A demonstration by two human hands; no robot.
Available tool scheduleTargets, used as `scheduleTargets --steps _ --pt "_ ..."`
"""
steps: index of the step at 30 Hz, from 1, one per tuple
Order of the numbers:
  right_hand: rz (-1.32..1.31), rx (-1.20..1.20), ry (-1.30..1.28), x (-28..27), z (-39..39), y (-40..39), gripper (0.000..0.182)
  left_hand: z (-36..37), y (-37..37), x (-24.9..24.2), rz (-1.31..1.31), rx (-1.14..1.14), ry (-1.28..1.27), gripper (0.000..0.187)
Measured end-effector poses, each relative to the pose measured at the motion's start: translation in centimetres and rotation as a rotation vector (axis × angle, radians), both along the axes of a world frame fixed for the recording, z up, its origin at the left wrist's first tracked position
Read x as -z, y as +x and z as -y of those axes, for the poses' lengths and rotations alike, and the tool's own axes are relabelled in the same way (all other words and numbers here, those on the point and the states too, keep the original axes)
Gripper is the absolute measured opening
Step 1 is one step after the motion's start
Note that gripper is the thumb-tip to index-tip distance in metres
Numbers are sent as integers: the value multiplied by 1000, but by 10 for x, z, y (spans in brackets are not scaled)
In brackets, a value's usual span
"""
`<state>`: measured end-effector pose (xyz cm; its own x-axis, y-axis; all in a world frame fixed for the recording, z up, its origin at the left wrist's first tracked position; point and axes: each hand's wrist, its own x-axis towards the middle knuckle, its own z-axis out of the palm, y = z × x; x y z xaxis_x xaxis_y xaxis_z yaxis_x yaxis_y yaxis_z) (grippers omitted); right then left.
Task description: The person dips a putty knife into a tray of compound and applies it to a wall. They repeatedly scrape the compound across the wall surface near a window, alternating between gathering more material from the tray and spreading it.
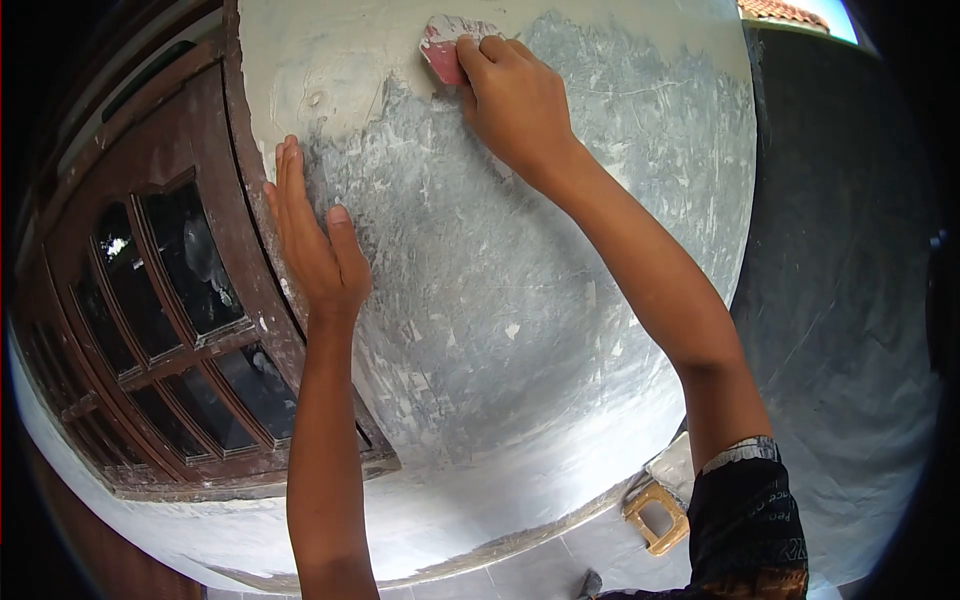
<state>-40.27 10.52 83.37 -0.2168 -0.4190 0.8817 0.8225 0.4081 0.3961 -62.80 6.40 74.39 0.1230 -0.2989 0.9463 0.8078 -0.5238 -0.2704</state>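
Pressing a red scraper [446, 50] flat to the wall [520, 300], the right hand [515, 100] is what I see first: fingers curled over the blade's top edge, thumb tucked behind, a firm closed grip. The blade's far end is smeared pale, and I think it carries wet filler, though the glare makes that hard to confirm. Directly above and to the left of this hand lies a smooth cream patch [340, 60]; below the wrist the surface turns grey, mottled and scored with white flecks.

Lower and to the left, the left hand [315, 240] rests open on the same wall, fingers straight and together, thumb spread, holding nothing. Its fingertips sit just beside the brown wooden window frame [262, 260], whose dark panes [190, 260] fill the space further left.

Below the right elbow, where a dark printed sleeve [750, 520] begins, I make out a yellow-handled tool [655, 515] lying on the tiled floor [560, 570] at the wall's foot.
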Motion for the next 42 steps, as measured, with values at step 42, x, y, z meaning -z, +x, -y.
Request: scheduleTargets --steps 42 --pt "146 -140 -39 33 29 10 30 4 2 0 -29 -32 -35 59"
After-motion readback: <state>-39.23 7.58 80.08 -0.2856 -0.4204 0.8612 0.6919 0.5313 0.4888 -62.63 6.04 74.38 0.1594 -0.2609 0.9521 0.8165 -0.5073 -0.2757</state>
